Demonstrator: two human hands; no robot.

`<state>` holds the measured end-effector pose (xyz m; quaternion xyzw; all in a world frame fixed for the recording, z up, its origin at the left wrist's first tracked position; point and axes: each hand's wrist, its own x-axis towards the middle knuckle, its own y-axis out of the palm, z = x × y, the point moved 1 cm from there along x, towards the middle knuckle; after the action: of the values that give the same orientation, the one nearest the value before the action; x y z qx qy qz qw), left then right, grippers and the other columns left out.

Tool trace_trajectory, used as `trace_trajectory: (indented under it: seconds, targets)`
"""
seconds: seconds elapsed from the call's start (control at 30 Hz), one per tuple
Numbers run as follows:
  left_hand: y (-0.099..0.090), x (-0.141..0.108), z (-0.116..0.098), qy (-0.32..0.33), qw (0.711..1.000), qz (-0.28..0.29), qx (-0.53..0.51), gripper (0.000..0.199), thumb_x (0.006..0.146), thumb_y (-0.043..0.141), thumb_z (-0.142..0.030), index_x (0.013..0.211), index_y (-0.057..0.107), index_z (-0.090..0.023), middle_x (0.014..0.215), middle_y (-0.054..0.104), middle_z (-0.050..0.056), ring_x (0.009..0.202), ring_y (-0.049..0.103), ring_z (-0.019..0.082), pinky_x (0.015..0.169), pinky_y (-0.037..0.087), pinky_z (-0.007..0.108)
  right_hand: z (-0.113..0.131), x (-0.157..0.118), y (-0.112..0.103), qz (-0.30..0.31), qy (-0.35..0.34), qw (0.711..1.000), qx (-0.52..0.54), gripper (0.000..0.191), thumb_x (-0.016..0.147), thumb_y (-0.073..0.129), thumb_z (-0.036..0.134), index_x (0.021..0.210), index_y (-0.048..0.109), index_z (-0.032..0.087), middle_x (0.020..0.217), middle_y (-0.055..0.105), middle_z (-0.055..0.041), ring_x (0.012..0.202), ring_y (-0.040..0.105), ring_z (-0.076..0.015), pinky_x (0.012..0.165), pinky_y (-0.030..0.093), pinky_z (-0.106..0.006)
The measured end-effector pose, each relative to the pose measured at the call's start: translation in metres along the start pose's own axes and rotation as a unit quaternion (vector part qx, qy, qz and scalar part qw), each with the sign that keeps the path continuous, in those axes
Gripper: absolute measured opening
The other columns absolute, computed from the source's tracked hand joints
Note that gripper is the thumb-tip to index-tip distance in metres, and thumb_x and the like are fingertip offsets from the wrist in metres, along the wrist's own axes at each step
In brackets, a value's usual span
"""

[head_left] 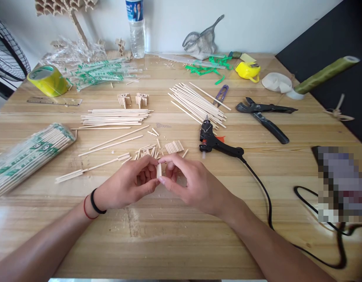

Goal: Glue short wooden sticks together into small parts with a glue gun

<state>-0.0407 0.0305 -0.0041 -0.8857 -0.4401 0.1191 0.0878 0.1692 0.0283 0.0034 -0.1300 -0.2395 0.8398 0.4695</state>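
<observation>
Between the fingertips of my left hand (136,178) and my right hand (188,182) are short wooden stick pieces (159,170), held upright side by side. Both hands pinch them by the ends, just above the wooden table. Loose short stick pieces (147,152) lie right behind my left hand. Past my right hand's fingers is a row of short sticks set side by side (174,147). A black hot glue gun (217,143) rests to the right, its nozzle pointing away from me.
Long sticks lie in two bundles, left (116,117) and centre (198,103). Black cutting pliers (265,115) and purple snips (221,95) are on the right. A stick packet (31,156), yellow tape roll (48,81), ruler (54,101) and water bottle (136,35) stand around. A cord (264,188) trails right.
</observation>
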Motion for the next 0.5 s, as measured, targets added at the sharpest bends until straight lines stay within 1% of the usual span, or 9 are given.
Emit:
trace_trajectory:
  seconds: [0.5]
  targets:
    - [0.0002,-0.0005,-0.0005,-0.001,1.0,0.0,0.005,0.018,0.099,0.064,-0.028,0.111,0.059,-0.016,0.079,0.062,-0.002,0.065,0.053,0.01,0.06,0.047,0.021,-0.0008,0.0002,-0.0009,0.001,0.001,1.0,0.002,0.026,0.097,0.063,0.027,0.123,0.062,0.02,0.083,0.066,-0.0001,0.075,0.065,-0.0175,0.073,0.053,-0.031]
